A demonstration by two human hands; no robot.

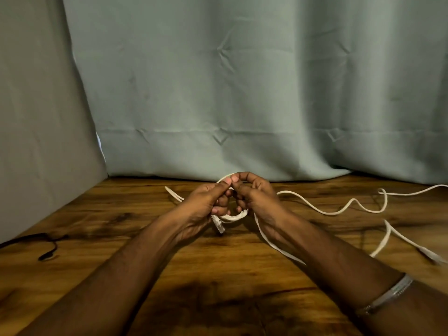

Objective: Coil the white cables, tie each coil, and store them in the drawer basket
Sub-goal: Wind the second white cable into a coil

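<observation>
A small coil of white flat cable (236, 216) is held up just above the wooden table (218, 263), between both hands. My left hand (204, 204) grips its left side, thumb pinching the top of the loop; a clear plug (219, 226) hangs below it. My right hand (258, 198) grips the right side, fingers curled round the loop. The loose tail (322, 210) snakes right across the table and off the edge of view. A loop of white cable (173, 194) pokes out to the left of my left hand. No drawer basket is in view.
More white cable with a plug (429, 254) lies at the right edge. A black cable (48, 247) lies at the left by the grey wall (43, 117). A green curtain (242, 93) hangs behind the table.
</observation>
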